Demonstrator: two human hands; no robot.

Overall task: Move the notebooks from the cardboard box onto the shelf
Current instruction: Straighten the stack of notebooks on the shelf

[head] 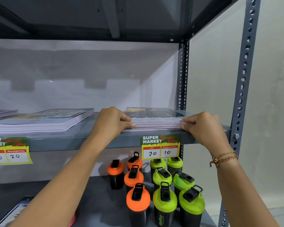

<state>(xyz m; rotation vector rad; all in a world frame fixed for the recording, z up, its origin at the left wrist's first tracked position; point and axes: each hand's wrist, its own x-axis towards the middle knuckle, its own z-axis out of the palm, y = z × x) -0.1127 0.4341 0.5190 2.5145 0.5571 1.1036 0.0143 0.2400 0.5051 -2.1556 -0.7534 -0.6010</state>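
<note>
A small stack of notebooks (156, 119) with a dark printed cover lies flat on the grey metal shelf (82, 141), near its right end. My left hand (112, 120) grips the stack's left front corner with curled fingers. My right hand (202, 124) grips the right front corner the same way. A taller stack of notebooks (44, 121) lies further left on the same shelf, and the edge of a third stack (2, 113) shows at the far left. The cardboard box is not in view.
Price tags (161, 146) hang on the shelf's front edge. Orange-lidded bottles (134, 179) and green-lidded bottles (175, 184) crowd the lower shelf. A perforated upright post (243, 82) stands at the right, and the shelf above (105, 22) hangs overhead.
</note>
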